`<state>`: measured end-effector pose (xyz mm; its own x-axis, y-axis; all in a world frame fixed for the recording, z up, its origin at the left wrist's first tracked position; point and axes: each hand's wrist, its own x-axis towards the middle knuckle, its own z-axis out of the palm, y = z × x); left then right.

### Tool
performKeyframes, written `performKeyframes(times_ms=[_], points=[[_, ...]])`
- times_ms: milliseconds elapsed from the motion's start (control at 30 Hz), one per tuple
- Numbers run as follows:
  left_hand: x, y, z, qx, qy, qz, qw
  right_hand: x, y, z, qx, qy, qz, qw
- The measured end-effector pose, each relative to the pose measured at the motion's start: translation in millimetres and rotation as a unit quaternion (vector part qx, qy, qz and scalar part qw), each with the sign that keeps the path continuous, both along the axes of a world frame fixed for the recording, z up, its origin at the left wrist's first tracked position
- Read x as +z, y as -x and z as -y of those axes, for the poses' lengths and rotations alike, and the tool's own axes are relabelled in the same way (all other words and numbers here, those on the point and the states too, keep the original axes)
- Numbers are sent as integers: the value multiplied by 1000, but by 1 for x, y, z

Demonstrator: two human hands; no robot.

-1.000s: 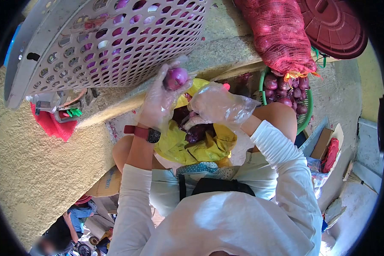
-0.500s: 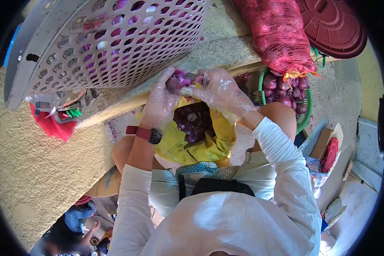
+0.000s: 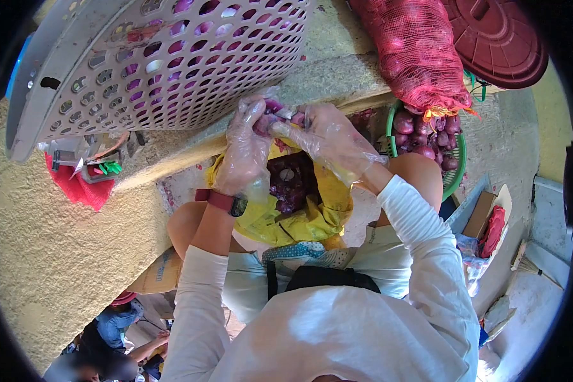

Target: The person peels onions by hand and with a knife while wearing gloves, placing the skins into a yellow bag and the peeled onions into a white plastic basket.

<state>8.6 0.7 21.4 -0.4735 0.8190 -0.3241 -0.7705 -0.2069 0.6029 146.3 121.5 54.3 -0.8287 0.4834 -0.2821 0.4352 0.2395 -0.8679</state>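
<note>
Both my hands wear clear plastic gloves and meet above a yellow sack point(image 3: 334, 197). My left hand point(image 3: 247, 143) is closed round a purple-red onion point(image 3: 267, 122), partly hidden by the fingers. My right hand point(image 3: 331, 135) is closed against the onion's right side, its thumb reaching across to it. A small knife in that hand is mostly covered by the fingers; its blade is hard to make out. Dark red onion skins point(image 3: 291, 191) lie inside the open sack between my knees.
A large grey perforated basket point(image 3: 191, 70) of onions leans at upper left. Right of my hands are a green basket point(image 3: 459, 162) of onions, a red mesh sack point(image 3: 420, 57) and a dark red lid point(image 3: 500, 38). Another person point(image 3: 111, 337) is at lower left.
My left hand has turned and shifted slightly right around the onion. The grey blade seen between the hands is now less visible. The person at lower left has moved an arm.
</note>
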Motion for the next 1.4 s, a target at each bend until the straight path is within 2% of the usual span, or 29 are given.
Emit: performKeyframes(times_ms=[133,300,533,600,633,700,733,800,833,900,1033,1100,1233,1300,1400], points=[[-13,3,2,2,-25,-13,1000,-1,1,0,9,-45,19,999],[-8,-1,1,16,-5,-24,1000,18,1,1,14,3,49,999],[-19,6,3,-18,-23,-9,1000,10,1,-5,36,30,64,997],[-15,6,4,-6,22,-5,1000,-12,1,-2,89,-46,-4,995],[-11,5,4,-6,22,-5,1000,-17,0,-3,88,-46,-4,995],[-3,6,3,-7,17,-30,999,-20,0,-5,122,-188,12,975],[-6,7,3,-7,17,-30,999,-17,1,-4,122,-188,12,975],[-9,10,2,-8,-7,-34,999,-7,1,-3,24,-139,-37,989],[-8,10,3,-8,-6,-34,999,1,1,-4,24,-139,-37,989],[-3,8,3,-28,9,-20,999,14,1,-6,22,-127,41,991],[1,3,1,-33,15,-16,999,2,2,-5,-4,-147,6,989],[-1,4,0,-19,-4,-15,1000,4,3,-5,-3,-120,46,992],[-1,4,2,-16,-8,-14,1000,4,3,-5,0,-126,46,991],[-8,7,4,-32,-24,21,999,8,4,-5,10,-107,70,992],[-15,9,3,-12,-26,13,1000,11,3,-4,6,-79,58,995]])
